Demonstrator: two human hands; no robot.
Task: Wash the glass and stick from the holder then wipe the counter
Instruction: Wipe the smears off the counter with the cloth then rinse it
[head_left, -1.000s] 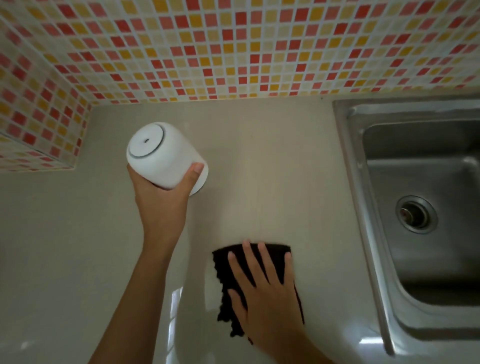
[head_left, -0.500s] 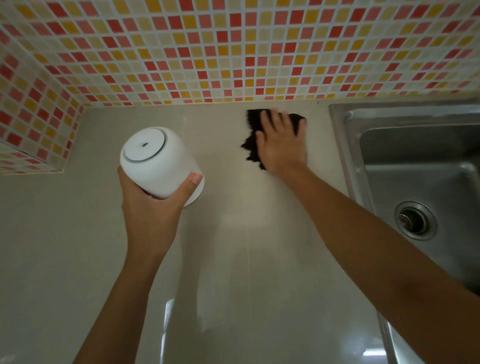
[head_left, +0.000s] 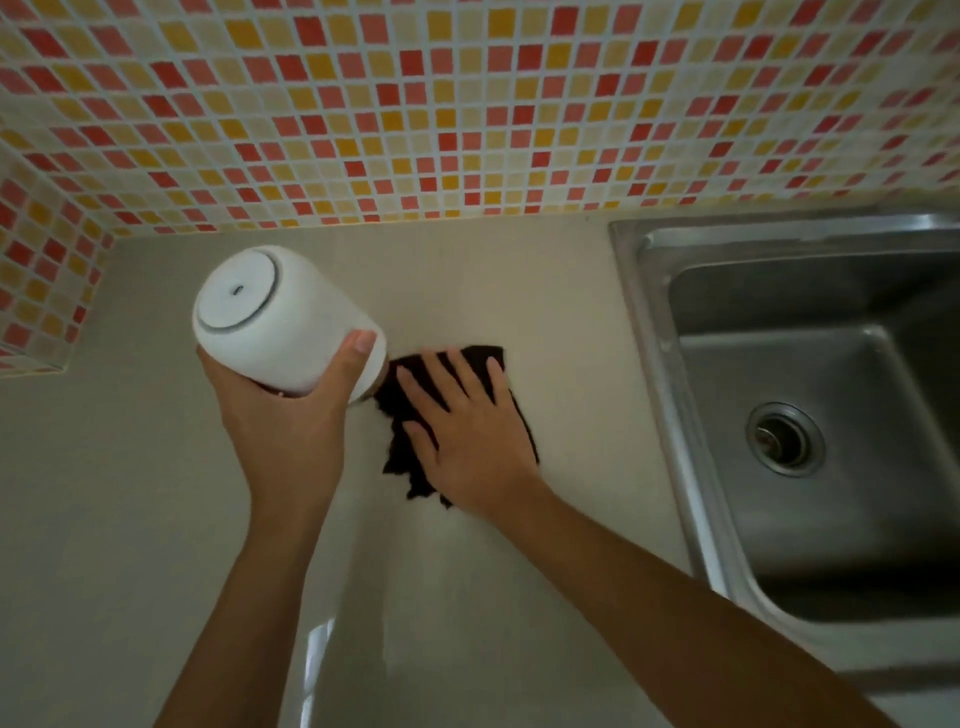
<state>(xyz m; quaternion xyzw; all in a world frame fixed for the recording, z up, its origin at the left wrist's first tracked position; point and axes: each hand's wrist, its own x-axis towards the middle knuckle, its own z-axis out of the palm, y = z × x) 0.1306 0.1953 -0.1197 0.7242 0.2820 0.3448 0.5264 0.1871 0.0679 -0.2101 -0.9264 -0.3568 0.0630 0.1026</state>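
Left hand (head_left: 280, 441) wraps its fingers around the white holder (head_left: 283, 322), raised and tilted above the counter (head_left: 130, 519) near its back left corner. Right hand (head_left: 470, 431), fingers spread flat, presses a dark cloth (head_left: 402, 410) onto mid-counter, left of the sink (head_left: 670, 364).

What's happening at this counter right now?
A person is wiping a pale kitchen counter. The right hand lies flat, fingers spread, on a dark cloth pressed against the counter. The left hand holds a white holder lifted and tilted above the surface, out of the cloth's way. A steel sink sits to the right, below a mosaic-tiled wall.
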